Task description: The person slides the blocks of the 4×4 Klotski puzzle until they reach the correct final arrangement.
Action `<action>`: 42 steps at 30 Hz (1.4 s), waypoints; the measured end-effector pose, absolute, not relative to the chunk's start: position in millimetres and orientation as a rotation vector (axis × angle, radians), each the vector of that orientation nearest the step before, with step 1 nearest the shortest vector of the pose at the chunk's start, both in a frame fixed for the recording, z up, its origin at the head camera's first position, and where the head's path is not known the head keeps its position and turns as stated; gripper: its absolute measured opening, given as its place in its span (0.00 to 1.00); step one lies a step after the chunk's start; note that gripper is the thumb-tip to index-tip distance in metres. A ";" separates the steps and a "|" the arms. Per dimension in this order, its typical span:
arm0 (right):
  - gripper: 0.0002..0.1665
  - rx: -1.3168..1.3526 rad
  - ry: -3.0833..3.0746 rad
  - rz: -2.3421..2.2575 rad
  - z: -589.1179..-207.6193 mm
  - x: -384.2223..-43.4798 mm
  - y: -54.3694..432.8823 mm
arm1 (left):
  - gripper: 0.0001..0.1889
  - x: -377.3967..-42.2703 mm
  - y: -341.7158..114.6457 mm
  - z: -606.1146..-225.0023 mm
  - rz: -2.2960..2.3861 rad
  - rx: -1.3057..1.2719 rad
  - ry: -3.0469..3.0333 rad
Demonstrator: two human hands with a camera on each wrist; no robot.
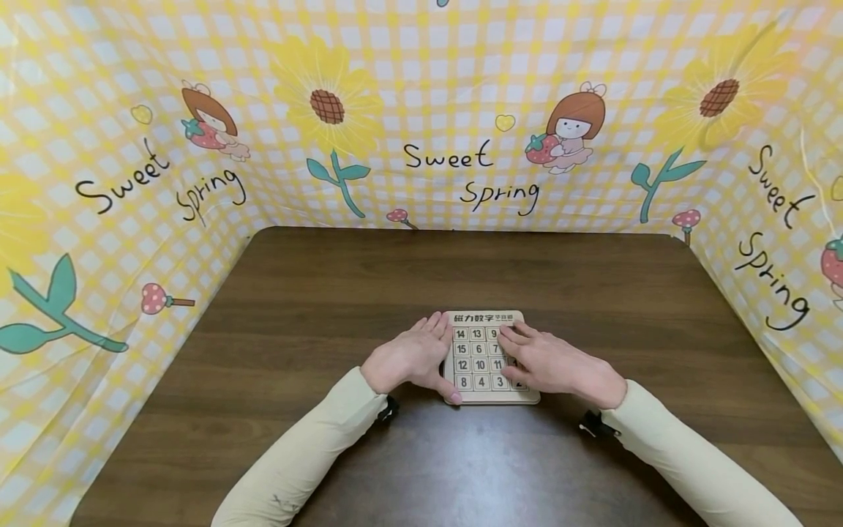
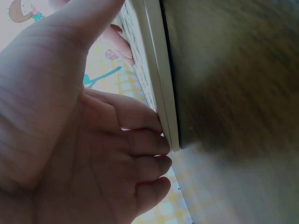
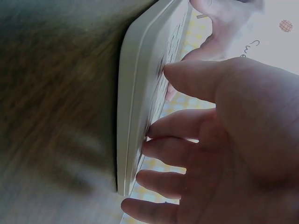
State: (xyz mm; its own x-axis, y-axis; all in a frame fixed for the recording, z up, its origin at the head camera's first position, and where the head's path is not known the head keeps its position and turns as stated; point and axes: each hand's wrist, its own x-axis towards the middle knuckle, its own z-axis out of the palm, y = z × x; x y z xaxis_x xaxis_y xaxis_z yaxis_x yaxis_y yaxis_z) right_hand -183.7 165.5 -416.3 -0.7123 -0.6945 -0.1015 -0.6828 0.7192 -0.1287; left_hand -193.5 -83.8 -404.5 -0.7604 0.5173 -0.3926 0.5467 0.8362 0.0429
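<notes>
A cream-coloured sliding number puzzle (image 1: 486,357) lies flat on the table, a heading printed along its far edge. Black numbers mark its square tiles. Along the left side rests my left hand (image 1: 416,356), its fingers fairly straight at the edge and its thumb at the near left corner. My right hand (image 1: 549,360) reaches over from the right, with fingertips on the tiles and much of the right column hidden beneath. In the left wrist view, several fingertips meet the puzzle's side (image 2: 161,93). The right wrist view shows the thumb (image 3: 191,79) on the puzzle's face, the fingers spread slightly.
The dark wooden table (image 1: 316,293) extends around the puzzle. A yellow-checked cloth (image 1: 435,95) with printed flowers and lettering stands behind it and along both sides. Dark straps (image 1: 598,423) show at the cuffs of the pale sleeves (image 1: 316,446).
</notes>
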 end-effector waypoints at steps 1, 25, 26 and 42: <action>0.37 -1.115 2.775 -0.121 -416.4 -183.6 165.4 | 0.68 -193.4 -83.8 -404.6 -0.104 0.793 2.622; 0.33 -1.138 2.829 -0.096 -414.1 -155.5 186.5 | 0.68 -194.1 -82.5 -406.3 -0.108 0.777 2.614; 0.33 -1.144 2.833 -0.094 -414.7 -155.7 186.5 | 0.68 -194.2 -82.5 -406.3 -0.107 0.776 2.615; 0.34 -1.177 2.847 -0.091 -418.5 -172.1 185.5 | 0.68 -194.6 -83.5 -405.4 -0.089 0.779 2.617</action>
State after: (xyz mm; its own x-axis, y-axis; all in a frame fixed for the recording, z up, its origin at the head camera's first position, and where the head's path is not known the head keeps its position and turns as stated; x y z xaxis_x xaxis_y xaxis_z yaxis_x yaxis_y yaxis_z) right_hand -172.1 185.5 -418.5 -0.7070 -0.7064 -0.0323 -0.7029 0.7071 -0.0772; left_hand -194.6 -83.5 -405.4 -0.7612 0.5106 -0.3998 0.5367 0.8421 0.0535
